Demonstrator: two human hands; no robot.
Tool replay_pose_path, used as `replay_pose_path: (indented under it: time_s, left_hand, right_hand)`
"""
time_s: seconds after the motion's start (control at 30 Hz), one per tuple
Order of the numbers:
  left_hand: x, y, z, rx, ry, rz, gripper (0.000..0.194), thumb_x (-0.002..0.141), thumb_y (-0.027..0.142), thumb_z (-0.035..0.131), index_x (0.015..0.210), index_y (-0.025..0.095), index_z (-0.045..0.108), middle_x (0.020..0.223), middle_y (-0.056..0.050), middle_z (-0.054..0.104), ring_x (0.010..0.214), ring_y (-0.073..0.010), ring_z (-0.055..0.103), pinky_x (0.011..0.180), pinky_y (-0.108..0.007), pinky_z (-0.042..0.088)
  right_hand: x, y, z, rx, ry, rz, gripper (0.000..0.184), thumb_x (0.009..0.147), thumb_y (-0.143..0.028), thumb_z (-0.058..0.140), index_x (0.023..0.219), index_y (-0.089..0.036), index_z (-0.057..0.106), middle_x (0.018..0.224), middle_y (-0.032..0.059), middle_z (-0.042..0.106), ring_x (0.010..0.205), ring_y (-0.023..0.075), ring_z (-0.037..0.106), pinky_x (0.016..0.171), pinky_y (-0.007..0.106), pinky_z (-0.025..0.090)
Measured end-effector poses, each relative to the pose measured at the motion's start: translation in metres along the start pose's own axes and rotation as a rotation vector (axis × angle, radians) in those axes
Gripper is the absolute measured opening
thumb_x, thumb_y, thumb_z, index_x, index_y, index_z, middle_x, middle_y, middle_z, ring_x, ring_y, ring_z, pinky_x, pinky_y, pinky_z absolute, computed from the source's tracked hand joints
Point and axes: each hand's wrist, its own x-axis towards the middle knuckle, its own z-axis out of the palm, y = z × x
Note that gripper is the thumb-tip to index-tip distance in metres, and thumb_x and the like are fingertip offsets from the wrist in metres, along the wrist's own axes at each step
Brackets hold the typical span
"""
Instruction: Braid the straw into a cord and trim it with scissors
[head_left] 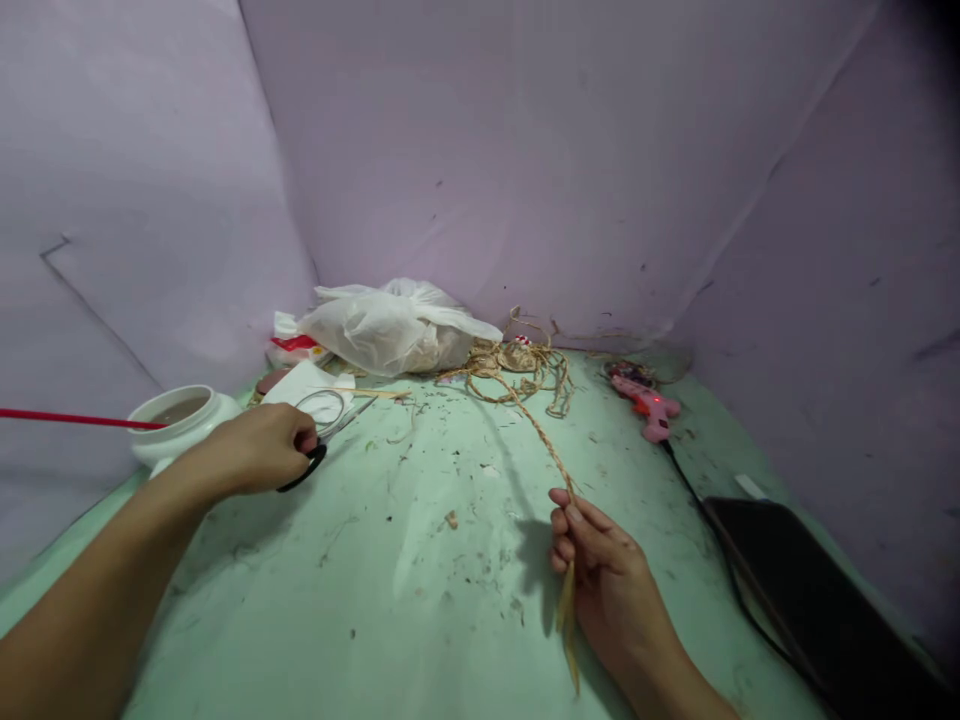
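My right hand (600, 555) pinches a braided straw-coloured cord (541, 432) between thumb and fingers. Below the fingers, loose flat strands hang down. The braid runs back to a tangled coil (517, 360) of the same cord by the rear wall. Over on the left, my left hand (274, 447) is closed at the black handle of a pair of scissors (319, 455). Their metal blades point away to the right, low over the table. Most of the left fingers are hidden behind the back of the hand.
A white jar (184, 415) with a red stick (82, 418) stands at the left. Behind lie a white plastic bag (397, 325) and white paper (307, 385). A pink glue gun (649, 405) with a lit red light and black cable lies right, near a dark flat device (810, 600). Scraps dot the green table (300, 620).
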Motion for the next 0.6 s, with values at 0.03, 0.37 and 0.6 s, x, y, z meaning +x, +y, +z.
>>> replay_pose_path:
  time_s: [0.03,0.37,0.6]
  left_hand:
    - [-0.001,0.004,-0.004,-0.06,-0.046,0.011,0.003,0.053,0.016,0.046,0.052,0.017,0.049,0.046,0.003,0.048,0.048,-0.0116,0.041,0.047,-0.022,0.027]
    - [0.009,0.051,-0.031,-0.373,0.142,0.112,0.017,0.059,0.028,0.057,0.07,0.015,0.054,0.055,0.004,0.05,0.048,-0.0063,0.042,0.043,-0.017,0.032]
    - [0.015,0.076,-0.027,-0.354,0.265,0.243,0.015,0.061,0.024,0.056,0.072,0.015,0.055,0.058,0.002,0.056,0.05,-0.008,0.049,0.044,-0.019,0.035]
  right_hand:
    - [0.0,0.0,0.0,-0.004,0.0,0.002,0.022,0.059,-0.021,0.07,0.079,-0.013,0.066,0.057,-0.0028,0.053,0.043,0.004,0.043,0.04,0.014,0.039]
    - [0.002,0.002,-0.001,-0.048,0.042,0.055,0.03,0.049,-0.023,0.076,0.076,-0.014,0.067,0.055,-0.0017,0.053,0.042,0.0055,0.041,0.037,0.016,0.038]
    - [0.01,0.006,-0.014,-0.099,-0.023,0.112,0.029,0.05,-0.024,0.077,0.078,-0.018,0.069,0.058,-0.0001,0.054,0.043,0.0083,0.044,0.038,0.02,0.041]
